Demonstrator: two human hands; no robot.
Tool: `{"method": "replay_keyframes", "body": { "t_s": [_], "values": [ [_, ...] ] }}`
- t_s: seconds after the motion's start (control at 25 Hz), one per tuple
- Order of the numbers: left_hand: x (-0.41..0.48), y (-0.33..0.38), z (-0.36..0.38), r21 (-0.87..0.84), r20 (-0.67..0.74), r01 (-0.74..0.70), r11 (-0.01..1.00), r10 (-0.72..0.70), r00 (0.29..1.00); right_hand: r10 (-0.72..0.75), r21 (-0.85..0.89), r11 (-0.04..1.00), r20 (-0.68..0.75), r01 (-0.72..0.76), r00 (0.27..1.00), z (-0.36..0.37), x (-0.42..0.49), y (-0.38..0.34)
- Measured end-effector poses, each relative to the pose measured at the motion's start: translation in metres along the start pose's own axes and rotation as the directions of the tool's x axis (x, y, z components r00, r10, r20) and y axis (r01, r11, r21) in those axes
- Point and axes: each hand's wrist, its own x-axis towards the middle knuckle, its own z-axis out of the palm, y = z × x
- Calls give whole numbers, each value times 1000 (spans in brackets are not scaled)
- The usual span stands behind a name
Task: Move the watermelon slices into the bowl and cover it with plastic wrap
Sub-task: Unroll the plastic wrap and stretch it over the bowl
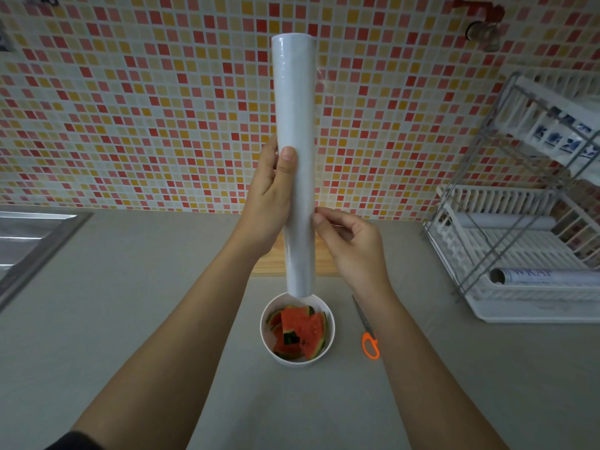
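A white bowl point(266, 332) sits on the grey counter near me, with several watermelon slices point(300, 331) inside it. Above the bowl I hold a long white roll of plastic wrap point(295, 125) upright. My left hand point(268, 196) grips the roll around its middle, thumb on the front. My right hand point(349, 245) pinches the loose edge of the clear film at the roll's right side. A thin strip of film shows lifted along the roll's upper right edge.
Orange-handled scissors point(368, 339) lie right of the bowl. A wooden cutting board point(324, 258) lies behind the hands. A white dish rack point(519, 254) with another roll stands at the right. A steel sink point(29, 235) is at the left, tiled wall behind.
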Motion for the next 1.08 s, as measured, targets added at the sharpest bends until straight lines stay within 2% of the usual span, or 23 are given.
{"method": "replay_keyframes", "body": {
  "t_s": [0.12, 0.2, 0.4, 0.44, 0.52, 0.6, 0.68, 0.76, 0.88, 0.96, 1.08],
  "values": [
    [2, 1, -4, -101, 17, 105, 989, -104, 994, 29, 160, 987, -26, -24, 999, -1, -1, -1],
    [2, 0, -6, -164, 12, 157, 974, -157, 987, -2, 150, 989, -34, 7, 999, -2, -2, -2],
    [4, 1, -3, -174, 11, 180, 968, -181, 983, -166, -72, 984, -18, 164, 986, -3, -7, 0],
    [5, 1, -3, -179, 12, 177, 968, -178, 984, -249, -154, 957, 1, 246, 968, -4, -8, 1],
    [7, 2, -3, -182, 7, 167, 969, -168, 986, -428, -358, 836, 48, 415, 903, -5, -9, 4],
    [8, 1, -4, -176, 8, 139, 974, -140, 990, -505, -444, 768, 24, 462, 863, -4, -10, 5],
    [8, 1, -3, -162, 12, 115, 980, -114, 993, -514, -431, 778, -18, 458, 857, -3, -11, 6],
    [7, 0, -2, -140, 10, 99, 985, -98, 995, -463, -377, 830, -53, 412, 885, -2, -12, 5],
    [7, -2, -2, -120, -3, 74, 990, -75, 997, -194, -182, 968, -100, 174, 976, 0, -12, 2],
    [7, -3, 0, -88, -22, 58, 994, -60, 998, -51, -57, 997, -124, 44, 991, 3, -11, 2],
    [6, -4, 1, -50, -47, 21, 999, -24, 999, 43, 54, 998, -160, -35, 986, 8, -12, 3]
  ]
}}
